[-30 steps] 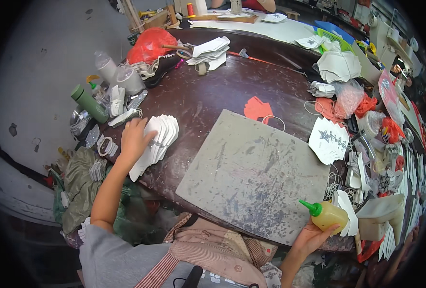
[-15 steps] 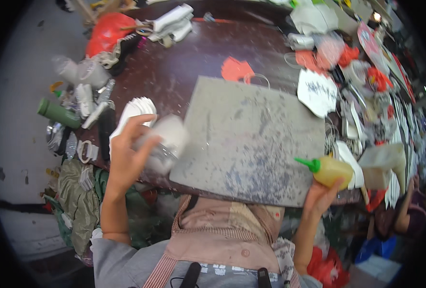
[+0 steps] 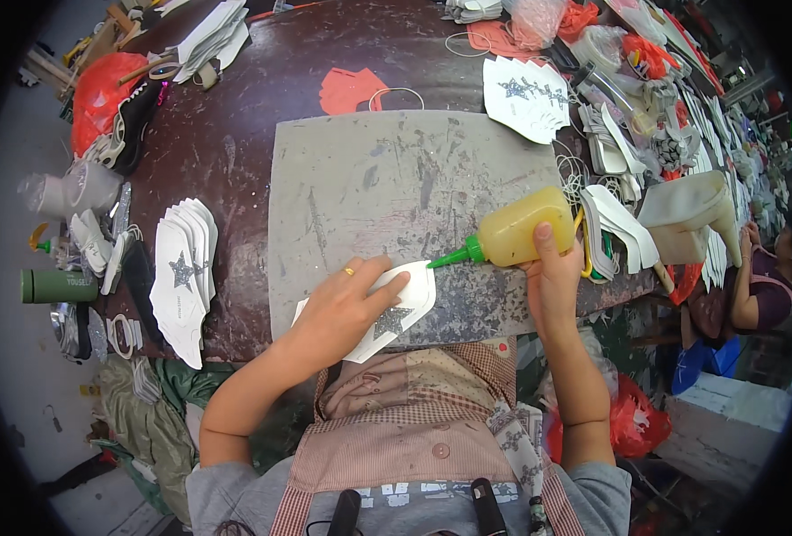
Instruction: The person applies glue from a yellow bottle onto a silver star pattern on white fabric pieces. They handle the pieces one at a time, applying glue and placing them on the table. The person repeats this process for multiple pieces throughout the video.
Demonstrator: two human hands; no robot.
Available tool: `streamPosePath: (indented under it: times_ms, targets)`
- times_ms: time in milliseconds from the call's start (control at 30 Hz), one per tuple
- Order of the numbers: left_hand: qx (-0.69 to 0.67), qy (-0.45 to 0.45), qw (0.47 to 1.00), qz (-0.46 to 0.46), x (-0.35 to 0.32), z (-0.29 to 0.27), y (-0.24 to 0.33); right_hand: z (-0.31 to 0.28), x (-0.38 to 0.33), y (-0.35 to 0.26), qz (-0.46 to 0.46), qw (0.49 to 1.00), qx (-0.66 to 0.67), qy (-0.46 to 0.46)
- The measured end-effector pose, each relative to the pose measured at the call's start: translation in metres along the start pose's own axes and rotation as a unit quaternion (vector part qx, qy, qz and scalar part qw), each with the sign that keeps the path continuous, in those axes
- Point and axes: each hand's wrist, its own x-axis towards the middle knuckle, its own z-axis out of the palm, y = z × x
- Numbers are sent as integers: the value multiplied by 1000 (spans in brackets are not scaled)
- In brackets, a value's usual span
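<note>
My left hand (image 3: pixel 344 308) presses its fingers on a white shoe upper piece (image 3: pixel 420 290) with a glittery silver star, on the near part of the grey board (image 3: pixel 351 192). The palm hides part of the piece. My right hand (image 3: pixel 552 284) is wrapped round a squeeze bottle (image 3: pixel 521 228) of yellow liquid, tipped sideways to the left. Its green nozzle (image 3: pixel 454 256) meets the upper edge of the white piece; I cannot tell whether liquid is coming out.
A fanned stack of white star pieces (image 3: pixel 181 272) lies left of the board, another stack (image 3: pixel 525 98) at its far right corner. A red piece (image 3: pixel 347 91) lies beyond. A plastic container (image 3: pixel 686 210) stands right; a green bottle (image 3: pixel 56 286) is far left.
My left hand has brought the white piece from the left side onto the board. My right hand has raised the bottle and moved its nozzle left to the piece. The view has shifted.
</note>
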Motion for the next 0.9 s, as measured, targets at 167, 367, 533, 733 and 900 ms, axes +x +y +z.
streamPosePath:
  times_ms: [167, 367, 533, 733, 900]
  targets:
    - [8, -22, 1000, -6, 1, -3, 0, -6, 2, 7, -11, 998, -56, 9]
    - [8, -26, 1000, -6, 2, -6, 4, -14, -21, 1, -10, 996, -92, -2]
    - [-75, 19, 994, -74, 2, -1, 5, -14, -60, 8, -12, 999, -27, 28]
    - [-86, 170, 974, -121, 9, 28, 8, -23, -36, -9, -26, 997, 56, 39]
    - [-18, 172, 980, -100, 10, 35, 4, -13, -25, 2, -28, 999, 8, 29]
